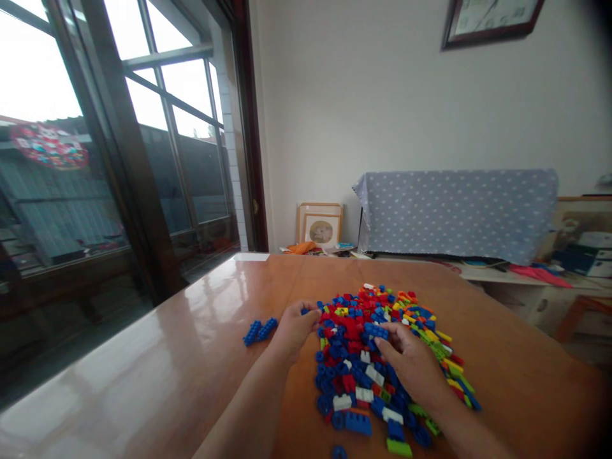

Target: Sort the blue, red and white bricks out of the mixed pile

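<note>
A large heap of small plastic building bricks (351, 328) in blue, red, white, yellow, green and orange lies on the table. At its left edge is my left hand (295, 324), fingers curled toward the thumb around a small blue brick (305, 311), which is mostly hidden. My right hand (411, 357) reaches over the heap's right side, its thumb and fingers closed on a blue studded brick (376, 331). Two blue studded pieces (259, 331) lie side by side on the table, left of my left hand and apart from the heap.
The glossy brown wooden table (157, 363) extends around the heap. A white sheet (252, 257) lies at its far left corner. Beyond stand a framed picture (320, 229) and a cabinet item under a dotted grey-blue cloth (454, 213). Glass window doors (143, 159) are on the left.
</note>
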Demonstrator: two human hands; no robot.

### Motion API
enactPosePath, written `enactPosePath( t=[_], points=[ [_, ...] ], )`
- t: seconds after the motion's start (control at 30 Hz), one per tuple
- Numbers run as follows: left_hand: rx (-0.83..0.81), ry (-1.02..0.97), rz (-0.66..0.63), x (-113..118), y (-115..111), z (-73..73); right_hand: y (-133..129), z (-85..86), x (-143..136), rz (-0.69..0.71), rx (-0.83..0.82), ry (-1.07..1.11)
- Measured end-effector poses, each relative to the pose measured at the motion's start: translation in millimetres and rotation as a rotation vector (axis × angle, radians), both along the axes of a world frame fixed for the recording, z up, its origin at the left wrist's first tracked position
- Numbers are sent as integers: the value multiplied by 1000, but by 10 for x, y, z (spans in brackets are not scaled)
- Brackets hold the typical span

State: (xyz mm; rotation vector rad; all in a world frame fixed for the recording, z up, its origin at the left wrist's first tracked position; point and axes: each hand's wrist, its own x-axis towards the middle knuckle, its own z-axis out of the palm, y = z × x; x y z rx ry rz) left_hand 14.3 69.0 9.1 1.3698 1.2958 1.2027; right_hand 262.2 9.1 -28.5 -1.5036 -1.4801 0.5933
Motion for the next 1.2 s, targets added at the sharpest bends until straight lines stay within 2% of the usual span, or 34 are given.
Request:
enactPosePath(
  t=[0.13, 0.27, 0.5, 0.7, 0.9, 1.1, 1.2],
  points=[
    [37, 232, 134, -204, 151, -92, -2, 27, 41, -32, 51, -76],
    [63, 432, 197, -358, 237, -135, -29, 68, 34, -38, 49, -111],
    [102, 762, 177, -431, 268, -223, -36, 88, 37, -47, 43, -92],
    [89, 983, 151, -437, 199, -218, -39, 93, 53, -41, 53, -107],
    [88, 1049, 185, -463, 179, -166, -37, 76, 61, -46, 46, -102],
    [29, 940, 421, -544, 179, 19, -38, 85, 72, -43, 67, -110],
    [25, 988, 434, -549, 139, 50, -47, 94, 53, -30, 43, -122]
  ],
)
